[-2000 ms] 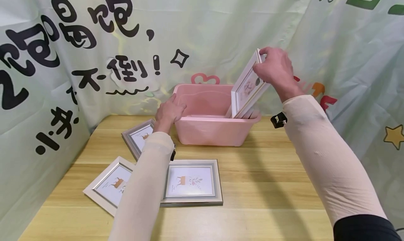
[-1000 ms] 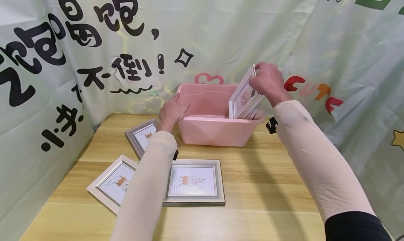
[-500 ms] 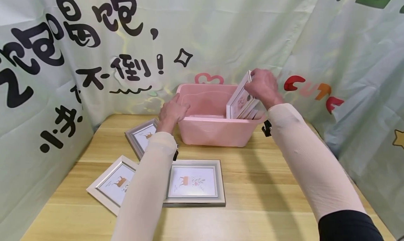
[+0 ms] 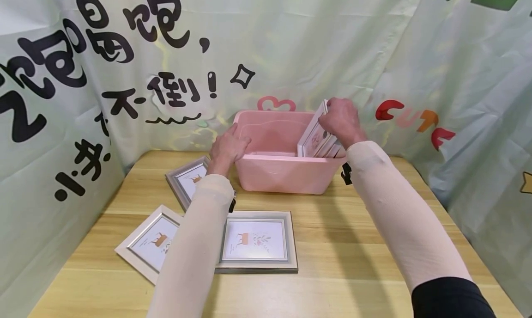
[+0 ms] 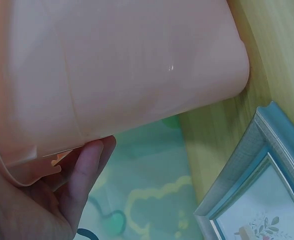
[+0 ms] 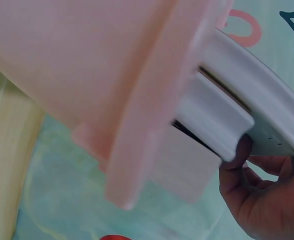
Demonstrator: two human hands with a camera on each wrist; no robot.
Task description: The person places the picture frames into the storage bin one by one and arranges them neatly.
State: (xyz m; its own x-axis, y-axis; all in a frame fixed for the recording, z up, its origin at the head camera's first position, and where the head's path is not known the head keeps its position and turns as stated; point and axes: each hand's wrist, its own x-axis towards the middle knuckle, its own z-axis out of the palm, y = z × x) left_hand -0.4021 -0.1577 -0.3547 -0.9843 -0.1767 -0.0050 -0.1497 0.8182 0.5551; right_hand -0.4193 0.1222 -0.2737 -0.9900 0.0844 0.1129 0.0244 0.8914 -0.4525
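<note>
A pink plastic bin [image 4: 287, 174] stands at the back of the table. My left hand [image 4: 228, 149] grips its left rim, and in the left wrist view the fingers [image 5: 84, 167] curl round the rim from outside. My right hand [image 4: 342, 119] holds the upper edge of a white picture frame [image 4: 308, 137], which leans to the right inside the bin's right end. Behind it are more white frames [image 4: 334, 150], mostly hidden by the bin wall. The right wrist view shows the held frame's thick edge [image 6: 267, 92] beside another white frame [image 6: 212, 112].
Three picture frames lie face up on the wooden table [image 4: 332, 281]: a grey one [image 4: 176, 188] left of the bin, a pale one [image 4: 139, 253] at front left, and a silver one [image 4: 259, 265] in front. My left forearm partly covers them. A printed curtain [image 4: 316, 45] hangs behind.
My right hand has moved down and slightly left, lowering the white picture frame deeper into the bin's right end. My left hand keeps its grip on the rim; the frames on the table stay put.
</note>
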